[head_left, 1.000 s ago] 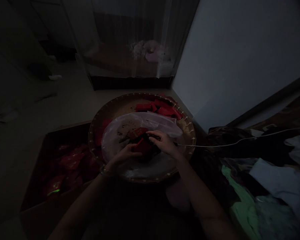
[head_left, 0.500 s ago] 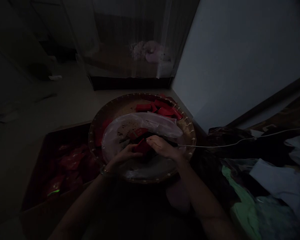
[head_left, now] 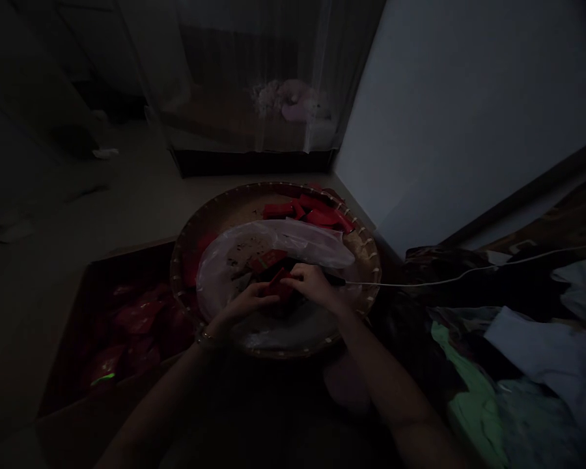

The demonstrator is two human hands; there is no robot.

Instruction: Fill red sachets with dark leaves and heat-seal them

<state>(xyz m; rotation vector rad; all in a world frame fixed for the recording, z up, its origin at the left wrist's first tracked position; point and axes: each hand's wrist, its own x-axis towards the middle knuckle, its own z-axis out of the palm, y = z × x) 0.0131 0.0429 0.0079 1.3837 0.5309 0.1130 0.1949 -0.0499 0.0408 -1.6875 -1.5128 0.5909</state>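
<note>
In the dim head view, a red packet [head_left: 282, 288] is between my hands over a round woven tray. My left hand [head_left: 247, 302] grips its left side, thumb and fingers closed around it. At its upper right edge, my right hand [head_left: 313, 284] has its fingers pinched together on the packet. Just beyond lies another red packet [head_left: 267, 260], flat on a sheet of clear plastic [head_left: 219, 260] scattered with dark bits. A dark object with a white cord [head_left: 400, 284] lies partly hidden behind my right hand; its kind is too dark to tell.
The woven tray [head_left: 195, 221] has several red packets [head_left: 317, 212] at its far right. A cardboard box [head_left: 63, 407] of shiny red packets [head_left: 139, 316] stands at the left. Clothes [head_left: 542, 345] are heaped at the right, beside a pale wall [head_left: 469, 117].
My right hand has shifted along the packet's top edge, and its fingers have drawn into a pinch there. The left hand keeps its grip. The view has moved slightly.
</note>
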